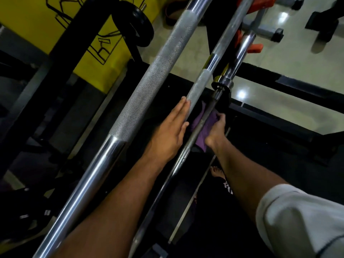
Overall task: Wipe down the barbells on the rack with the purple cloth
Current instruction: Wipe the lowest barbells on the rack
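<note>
Over glossy gym floor (pixel 264 101): right hand (pixel 216 130) grips purple cloth (pixel 203 127); left hand (pixel 170 131) flat.

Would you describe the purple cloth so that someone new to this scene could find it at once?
Start from the thick knurled barbell crossing the view, then move right to the thinner bars beside it. The purple cloth sits behind the darkest, thinnest bar, gripped by the right hand. It is the only soft, purple thing among the metal.

A yellow wall (pixel 24 19) with black line drawings stands at upper left, a black weight plate (pixel 136 21) in front of it. Pale glossy floor tiles (pixel 297 58) spread at upper right, where orange pieces (pixel 256 48) sit on a grey frame (pixel 264 28).
</note>
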